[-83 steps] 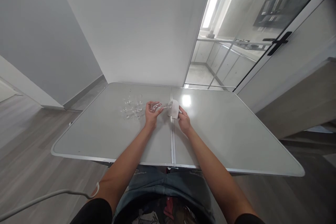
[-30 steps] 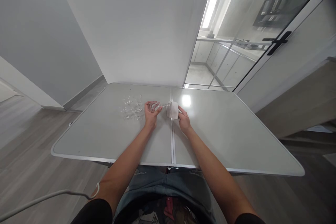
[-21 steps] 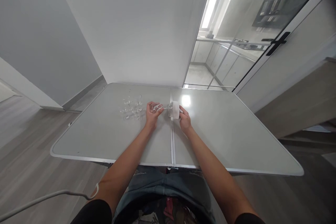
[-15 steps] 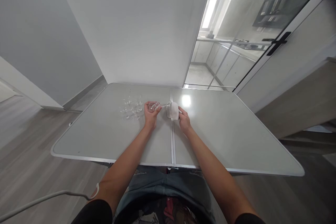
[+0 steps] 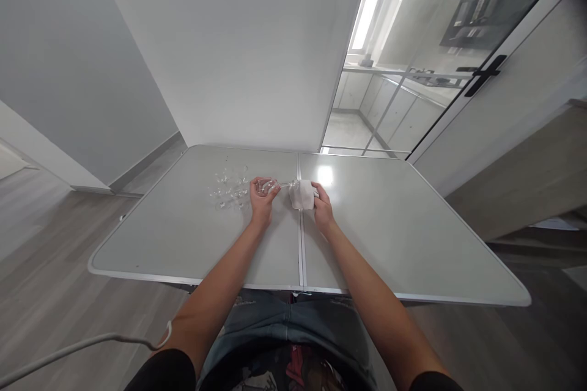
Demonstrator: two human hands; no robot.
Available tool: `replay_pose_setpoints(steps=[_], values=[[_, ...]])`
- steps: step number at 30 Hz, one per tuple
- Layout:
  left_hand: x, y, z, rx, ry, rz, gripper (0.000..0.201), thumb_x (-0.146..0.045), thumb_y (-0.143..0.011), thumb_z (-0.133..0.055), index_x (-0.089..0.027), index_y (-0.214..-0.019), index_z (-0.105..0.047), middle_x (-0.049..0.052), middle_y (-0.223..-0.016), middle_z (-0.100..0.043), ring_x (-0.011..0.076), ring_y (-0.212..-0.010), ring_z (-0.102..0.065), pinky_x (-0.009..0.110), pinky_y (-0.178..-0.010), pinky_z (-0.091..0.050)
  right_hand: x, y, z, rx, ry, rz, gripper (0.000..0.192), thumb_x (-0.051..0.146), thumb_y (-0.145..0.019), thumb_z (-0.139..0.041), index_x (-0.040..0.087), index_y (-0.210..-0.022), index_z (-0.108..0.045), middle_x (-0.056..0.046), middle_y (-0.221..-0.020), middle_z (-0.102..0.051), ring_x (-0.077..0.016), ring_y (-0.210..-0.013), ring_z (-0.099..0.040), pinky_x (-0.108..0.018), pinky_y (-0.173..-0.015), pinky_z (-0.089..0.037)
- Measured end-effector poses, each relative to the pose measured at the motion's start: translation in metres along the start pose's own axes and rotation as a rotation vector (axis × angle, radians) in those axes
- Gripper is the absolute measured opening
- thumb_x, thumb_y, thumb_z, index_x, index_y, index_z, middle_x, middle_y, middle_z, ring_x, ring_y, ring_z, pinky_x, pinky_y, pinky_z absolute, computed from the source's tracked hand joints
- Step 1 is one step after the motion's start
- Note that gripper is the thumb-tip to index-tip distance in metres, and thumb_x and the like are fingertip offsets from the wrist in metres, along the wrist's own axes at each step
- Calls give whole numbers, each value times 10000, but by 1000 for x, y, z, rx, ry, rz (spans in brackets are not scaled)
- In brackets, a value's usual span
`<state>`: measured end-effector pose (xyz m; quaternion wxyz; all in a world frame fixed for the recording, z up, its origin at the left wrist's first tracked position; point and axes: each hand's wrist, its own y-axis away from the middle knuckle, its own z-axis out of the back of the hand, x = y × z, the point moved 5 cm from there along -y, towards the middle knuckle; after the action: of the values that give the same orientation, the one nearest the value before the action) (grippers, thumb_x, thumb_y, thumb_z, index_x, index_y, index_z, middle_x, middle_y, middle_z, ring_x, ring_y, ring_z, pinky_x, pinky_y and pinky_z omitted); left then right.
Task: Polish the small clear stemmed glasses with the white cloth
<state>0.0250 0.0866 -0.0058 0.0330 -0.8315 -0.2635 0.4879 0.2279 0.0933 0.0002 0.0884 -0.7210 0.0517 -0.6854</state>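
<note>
Over the centre seam of a grey folding table (image 5: 389, 238), the left hand (image 5: 261, 204) grips a clear stemmed glass (image 5: 270, 186) sideways while the right hand (image 5: 323, 211) pinches a white cloth (image 5: 301, 194) around its foot; more clear glasses (image 5: 229, 189) cluster just left, with bare tabletop toward every edge.

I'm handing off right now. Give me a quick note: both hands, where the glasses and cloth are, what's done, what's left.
Left hand: grip shut on the bowl of a stemmed glass, held on its side above the table.
Right hand: grip shut on a white cloth wrapped over the glass's foot end.
Other glasses stand clustered left of the left hand.
Done: cannot tell which of the cluster are wiped.
Left: likely finishing this glass and setting it down.
</note>
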Motion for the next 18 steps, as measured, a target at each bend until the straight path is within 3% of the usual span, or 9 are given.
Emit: replay_pose_setpoints(steps=[4,6,8,10,12,15,18], values=[[1,-1,3,-19,-7,-6,617,-364,-686,-891,-281,-1139,-481,36,-1180,-590,186,-1106,-666,392,-998,-525,3,2,9,-80,-125,4,486,268,-723,-516,289,-1209,-515,41,-758,-583,-132,-574,-452,-239,-551,-368],[0,-1,2,-15,-12,-15,612,-367,-685,-894,-282,-1139,-492,44,-1196,-592,193,-1108,-664,391,-988,-527,8,3,11,-64,-142,42,288,266,-729,-500,238,-997,-601,13,-753,-563,-134,-599,-457,-248,-553,-362],[-3,0,0,2,-28,-37,600,-350,-685,-897,-280,-1143,-516,50,-1204,-592,197,-1105,-661,385,-983,-523,13,4,8,23,-129,69,139,279,-758,-456,207,-730,-572,-11,-704,-526,-142,-614,-454,-265,-562,-366],[-8,0,-3,25,-49,-70,591,-332,-681,-902,-278,-1149,-545,53,-1206,-592,197,-1099,-655,377,-993,-513,15,6,1,121,-82,80,271,322,-826,-396,210,-597,-489,-21,-661,-491,-149,-613,-445,-280,-576,-375],[-12,1,-6,38,-66,-89,595,-332,-668,-910,-281,-1150,-564,52,-1207,-593,200,-1098,-649,376,-1001,-506,16,8,-3,133,57,102,370,390,-889,-381,212,-583,-488,-17,-648,-488,-152,-613,-448,-285,-596,-389],[-16,4,-10,64,-75,-74,615,-336,-654,-918,-290,-1157,-567,54,-1222,-597,214,-1117,-640,377,-980,-519,19,11,-8,57,414,198,267,440,-867,-557,202,-844,-676,5,-699,-558,-151,-644,-503,-278,-667,-422],[-16,9,-18,144,-69,-29,642,-313,-638,-927,-292,-1164,-561,65,-1241,-603,226,-1144,-632,366,-927,-544,18,14,-16,85,715,298,466,374,-847,-640,260,-1299,-631,4,-834,-650,-162,-731,-590,-271,-734,-439]])
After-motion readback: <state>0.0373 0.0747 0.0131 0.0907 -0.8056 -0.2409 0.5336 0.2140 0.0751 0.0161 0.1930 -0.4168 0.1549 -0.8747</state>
